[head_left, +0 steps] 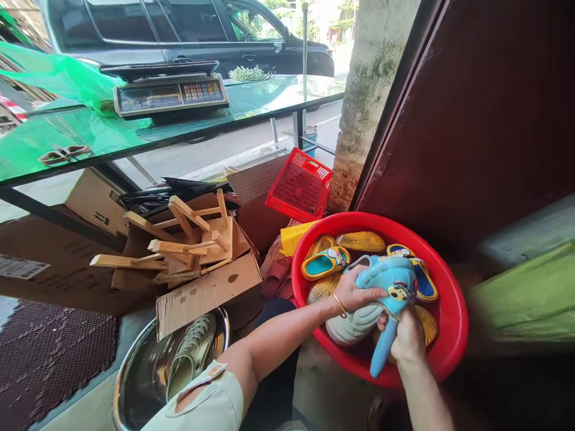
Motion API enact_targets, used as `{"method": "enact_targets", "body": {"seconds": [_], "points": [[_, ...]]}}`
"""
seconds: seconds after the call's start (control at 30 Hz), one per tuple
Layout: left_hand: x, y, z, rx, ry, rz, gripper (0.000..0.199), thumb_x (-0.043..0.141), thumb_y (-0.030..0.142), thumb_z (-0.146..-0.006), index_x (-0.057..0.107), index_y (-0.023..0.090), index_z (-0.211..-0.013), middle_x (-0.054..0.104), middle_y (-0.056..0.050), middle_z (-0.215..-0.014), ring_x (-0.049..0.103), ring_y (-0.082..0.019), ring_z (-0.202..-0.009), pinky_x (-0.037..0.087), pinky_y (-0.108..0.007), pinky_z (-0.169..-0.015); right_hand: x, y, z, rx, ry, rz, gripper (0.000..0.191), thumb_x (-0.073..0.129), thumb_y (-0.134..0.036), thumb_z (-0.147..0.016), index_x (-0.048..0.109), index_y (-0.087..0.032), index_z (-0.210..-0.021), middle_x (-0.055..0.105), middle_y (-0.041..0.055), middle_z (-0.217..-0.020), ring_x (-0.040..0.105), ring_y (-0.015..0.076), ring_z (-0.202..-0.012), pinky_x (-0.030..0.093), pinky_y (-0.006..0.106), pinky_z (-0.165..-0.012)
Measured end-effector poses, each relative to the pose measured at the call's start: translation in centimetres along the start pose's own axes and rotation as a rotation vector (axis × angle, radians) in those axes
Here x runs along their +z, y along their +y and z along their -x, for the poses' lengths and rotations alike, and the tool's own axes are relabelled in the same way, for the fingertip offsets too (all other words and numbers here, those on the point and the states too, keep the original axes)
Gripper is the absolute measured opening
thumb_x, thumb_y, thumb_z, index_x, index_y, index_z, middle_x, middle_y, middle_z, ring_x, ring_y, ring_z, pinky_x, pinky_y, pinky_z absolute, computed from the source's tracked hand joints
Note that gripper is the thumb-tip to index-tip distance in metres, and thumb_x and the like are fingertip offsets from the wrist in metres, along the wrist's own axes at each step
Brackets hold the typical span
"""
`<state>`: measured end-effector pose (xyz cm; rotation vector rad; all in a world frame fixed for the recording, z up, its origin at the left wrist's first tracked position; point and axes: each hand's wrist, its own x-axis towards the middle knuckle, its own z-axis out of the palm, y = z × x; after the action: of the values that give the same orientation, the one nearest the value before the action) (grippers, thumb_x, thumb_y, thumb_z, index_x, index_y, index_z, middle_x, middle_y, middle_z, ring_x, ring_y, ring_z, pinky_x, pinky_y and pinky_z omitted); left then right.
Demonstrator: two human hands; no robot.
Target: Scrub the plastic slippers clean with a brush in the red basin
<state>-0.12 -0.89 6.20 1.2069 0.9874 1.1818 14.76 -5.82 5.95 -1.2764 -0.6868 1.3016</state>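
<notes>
Over a red tub (456, 335) I see both my hands at a light blue child's shoe (386, 274) with a cartoon face on it. My left hand (357, 293), with a bracelet at the wrist, grips the shoe's side with the thumb across it. My right hand (406, 335) is closed round a blue handle-like piece (385, 347) below the shoe; whether it is part of the shoe I cannot make out. White shoes (353, 325), a yellow and teal clog (324, 263), a yellow and blue clog (426, 282) and yellow mesh shoes (362, 241) lie in the tub.
At the lower left, a steel basin (135, 365) holds a beige clog (193, 350). Wooden stools (179, 239) lie on cardboard (211, 293). A red crate (303, 185) leans behind the tub. A scale (173, 96) stands on a glass table (251, 105); a dark wall is at right.
</notes>
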Motion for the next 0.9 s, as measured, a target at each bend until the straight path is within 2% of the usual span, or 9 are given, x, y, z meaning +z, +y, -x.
{"method": "enact_targets", "body": {"seconds": [0.1,0.2,0.33,0.43,0.5,0.57,0.63,0.7,0.9], "points": [[-1.1,0.4,-1.2,0.015,0.022,-0.054,0.056,0.091,0.053,-0.066,0.068,0.016,-0.102,0.068,-0.004,-0.091,0.062,-0.018,-0.084,0.055,-0.032,-0.080,0.0,-1.7,0.2,0.014,0.053,-0.032,0.036,0.071,-0.049,-0.079,0.058,-0.026,-0.103,0.060,-0.0067,-0.064,0.052,0.0115,-0.043,0.042,0.022,-0.038],[-3.0,0.9,-2.8,0.018,0.043,-0.058,0.058,0.084,0.055,-0.074,0.068,0.016,-0.112,0.071,-0.005,-0.097,0.065,-0.020,-0.086,0.056,-0.034,-0.082,-0.7,-2.8,0.2,-0.001,0.101,-0.046,0.043,0.074,-0.054,-0.077,0.058,-0.025,-0.105,0.068,-0.0036,-0.076,0.053,0.0093,-0.044,0.042,0.021,-0.038],[-6.8,1.4,-4.9,-0.013,0.225,-0.321,0.063,0.078,0.054,-0.081,0.065,0.018,-0.131,0.072,-0.009,-0.120,0.067,-0.027,-0.110,0.053,-0.039,-0.100,-2.1,-2.9,0.2,0.001,0.123,-0.014,0.048,0.077,-0.058,-0.074,0.059,-0.025,-0.105,0.070,-0.0019,-0.080,0.053,0.0091,-0.044,0.043,0.021,-0.037],[-9.1,0.9,-5.7,-0.057,0.280,-0.590,0.061,0.072,0.042,-0.087,0.059,0.018,-0.142,0.066,-0.012,-0.139,0.061,-0.030,-0.129,0.048,-0.041,-0.110,-2.2,-2.4,0.1,0.026,0.107,-0.005,0.050,0.079,-0.057,-0.073,0.060,-0.025,-0.107,0.070,-0.0020,-0.079,0.054,0.0094,-0.044,0.043,0.021,-0.036],[-9.9,0.1,-5.6,-0.140,0.235,-0.759,0.061,0.066,0.034,-0.091,0.053,0.018,-0.148,0.065,-0.013,-0.141,0.061,-0.029,-0.131,0.048,-0.042,-0.111,-2.0,-2.0,-0.1,0.038,0.097,0.006,0.052,0.079,-0.058,-0.073,0.060,-0.025,-0.108,0.069,-0.0027,-0.079,0.055,0.0094,-0.045,0.043,0.021,-0.037],[-10.1,-0.7,-5.2,-0.198,0.105,-0.912,0.060,0.063,0.030,-0.092,0.051,0.021,-0.149,0.066,-0.012,-0.141,0.061,-0.028,-0.131,0.047,-0.042,-0.112,-1.6,-1.8,-0.3,0.041,0.091,0.026,0.052,0.080,-0.059,-0.072,0.061,-0.025,-0.107,0.066,-0.0044,-0.076,0.055,0.0094,-0.045,0.044,0.021,-0.037],[-10.0,-1.5,-4.8,-0.178,-0.050,-1.034,0.054,0.065,0.031,-0.090,0.057,0.024,-0.144,0.063,-0.009,-0.145,0.057,-0.028,-0.137,0.044,-0.042,-0.117,-1.4,-1.7,-0.5,0.039,0.083,0.043,0.053,0.080,-0.059,-0.072,0.061,-0.025,-0.107,0.062,-0.0065,-0.072,0.056,0.0095,-0.045,0.045,0.021,-0.038],[-10.0,-1.9,-4.6,-0.134,-0.146,-1.105,0.049,0.065,0.033,-0.090,0.061,0.024,-0.139,0.058,-0.009,-0.151,0.053,-0.027,-0.142,0.040,-0.040,-0.120,-1.2,-1.7,-0.6,0.034,0.071,0.050,0.054,0.080,-0.060,-0.072,0.061,-0.025,-0.108,0.062,-0.0068,-0.071,0.056,0.0097,-0.045,0.045,0.021,-0.038],[-10.2,-3.2,-4.2,-0.078,-0.250,-1.155,0.058,0.066,0.037,-0.090,0.056,0.017,-0.144,0.049,-0.013,-0.157,0.048,-0.027,-0.145,0.040,-0.037,-0.121,-1.0,-1.6,-0.4,0.055,0.008,0.106,0.060,0.081,-0.061,-0.070,0.061,-0.025,-0.112,0.070,-0.0024,-0.078,0.056,0.0098,-0.045,0.045,0.021,-0.037]]}}
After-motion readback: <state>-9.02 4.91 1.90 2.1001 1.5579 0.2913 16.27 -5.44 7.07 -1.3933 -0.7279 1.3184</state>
